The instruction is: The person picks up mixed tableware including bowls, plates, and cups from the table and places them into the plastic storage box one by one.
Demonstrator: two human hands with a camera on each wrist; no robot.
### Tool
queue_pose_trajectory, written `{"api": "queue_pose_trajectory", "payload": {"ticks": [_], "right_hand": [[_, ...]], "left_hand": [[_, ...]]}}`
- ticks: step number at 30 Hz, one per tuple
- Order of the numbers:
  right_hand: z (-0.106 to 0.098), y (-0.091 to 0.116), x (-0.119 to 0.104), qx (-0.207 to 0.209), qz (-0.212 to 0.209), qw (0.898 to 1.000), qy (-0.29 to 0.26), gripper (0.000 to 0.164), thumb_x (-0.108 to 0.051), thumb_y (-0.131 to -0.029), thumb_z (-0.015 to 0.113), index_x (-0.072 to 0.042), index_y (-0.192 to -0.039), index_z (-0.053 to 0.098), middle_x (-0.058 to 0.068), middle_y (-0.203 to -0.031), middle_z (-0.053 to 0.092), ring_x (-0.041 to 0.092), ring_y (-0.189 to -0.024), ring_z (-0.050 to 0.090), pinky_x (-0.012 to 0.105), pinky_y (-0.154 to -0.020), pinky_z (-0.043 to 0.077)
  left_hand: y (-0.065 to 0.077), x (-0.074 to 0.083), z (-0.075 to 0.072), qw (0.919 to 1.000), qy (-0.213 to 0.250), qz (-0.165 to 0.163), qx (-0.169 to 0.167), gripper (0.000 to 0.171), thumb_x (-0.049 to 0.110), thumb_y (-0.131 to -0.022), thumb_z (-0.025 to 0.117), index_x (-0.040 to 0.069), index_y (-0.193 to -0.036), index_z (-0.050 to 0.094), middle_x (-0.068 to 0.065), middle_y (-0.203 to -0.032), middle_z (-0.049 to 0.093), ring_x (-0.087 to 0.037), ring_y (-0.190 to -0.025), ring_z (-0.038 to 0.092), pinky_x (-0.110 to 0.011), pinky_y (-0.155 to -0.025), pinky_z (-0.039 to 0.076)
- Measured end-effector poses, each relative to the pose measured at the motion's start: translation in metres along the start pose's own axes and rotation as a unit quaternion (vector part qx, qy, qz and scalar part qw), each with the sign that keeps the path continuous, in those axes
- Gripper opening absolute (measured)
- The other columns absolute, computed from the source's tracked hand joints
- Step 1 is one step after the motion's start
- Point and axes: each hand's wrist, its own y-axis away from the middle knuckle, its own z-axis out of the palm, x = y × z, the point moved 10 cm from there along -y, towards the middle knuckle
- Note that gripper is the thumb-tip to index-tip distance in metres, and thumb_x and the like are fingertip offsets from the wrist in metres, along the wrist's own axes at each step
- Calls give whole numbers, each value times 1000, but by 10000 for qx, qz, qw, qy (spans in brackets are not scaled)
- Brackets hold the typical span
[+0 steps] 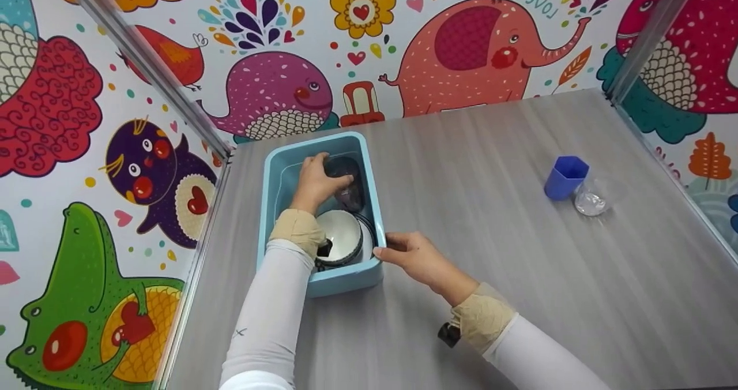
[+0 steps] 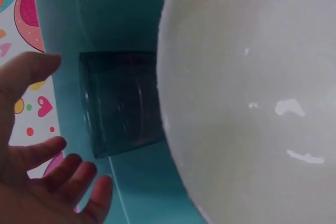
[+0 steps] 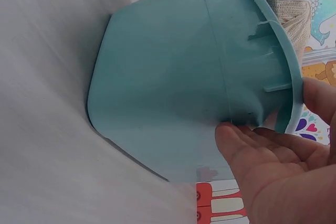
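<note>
A light-blue plastic bin (image 1: 317, 274) stands at the left of the table. My left hand (image 1: 317, 185) reaches inside it, thumb and fingers spread apart over a dark see-through cup (image 1: 350, 197). In the left wrist view that cup (image 2: 123, 103) lies on its side, and my left hand (image 2: 58, 156) shows a gap to it. Nearer me in the bin sits a bowl (image 1: 340, 234), white inside and dark outside, partly covered by my left wrist. My right hand (image 1: 424, 263) grips the bin's right rim, thumb over the edge and fingers against the outer wall (image 3: 157, 77).
Out on the right of the table are a blue angular cup (image 1: 568, 177) and, close beside it, a clear see-through cup (image 1: 592, 202). Beneath the bowl, part of another white dish (image 1: 367, 243) shows. Printed panels (image 1: 369, 61) in metal frames border the table.
</note>
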Motion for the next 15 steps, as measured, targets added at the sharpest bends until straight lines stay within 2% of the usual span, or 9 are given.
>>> {"api": "queue_pose_trajectory", "payload": {"ticks": [9,15], "right_hand": [[-7,6,-12,167,-351,9981,471,50,-27,-99,66,2,-138,58,18,-135,65,28,-123,64,46,-105,51],[-23,11,-11,409,-247,9960,758,60,-33,-98,67,6,-141,53,23,-139,60,34,-128,61,49,-106,50]], "left_hand": [[5,17,-2,9996,-147,205,94,84,39,-86,77,10,-155,37,-19,-157,34,-34,-144,38,-52,-117,38],[10,25,-2,9993,-182,305,81,83,39,-87,76,11,-155,37,-18,-158,33,-34,-145,37,-52,-117,38]]}}
